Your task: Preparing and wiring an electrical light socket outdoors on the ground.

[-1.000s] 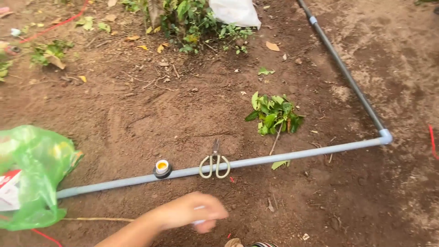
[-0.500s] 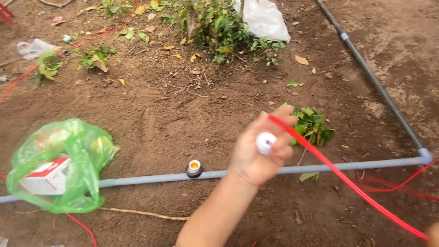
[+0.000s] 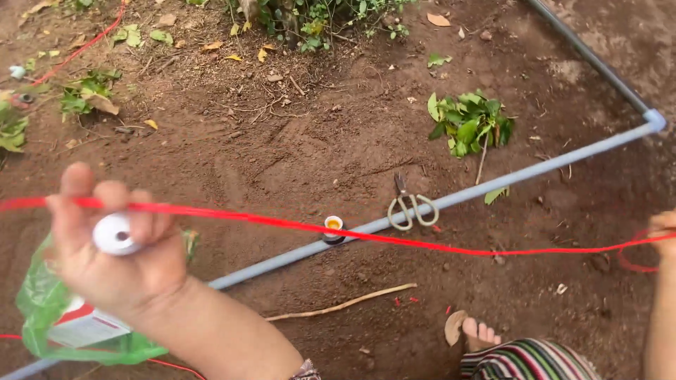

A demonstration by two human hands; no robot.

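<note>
Left hand point(image 3: 116, 253) raised, fingers curled tight around a white spool point(image 3: 116, 234), red string point(image 3: 394, 239) running over the fingertips, stretched taut above scissors point(image 3: 412, 209) and grey pipe point(image 3: 493, 186) to right hand point(image 3: 665, 232), pinched at frame edge.

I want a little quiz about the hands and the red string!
1. True or false: the left hand holds a white spool.
2. What colour is the string stretched between the left hand and the right hand?
3. What lies against the grey pipe: A) hammer B) scissors C) spoon?

Key: 1 true; 2 red; 3 B.
</note>
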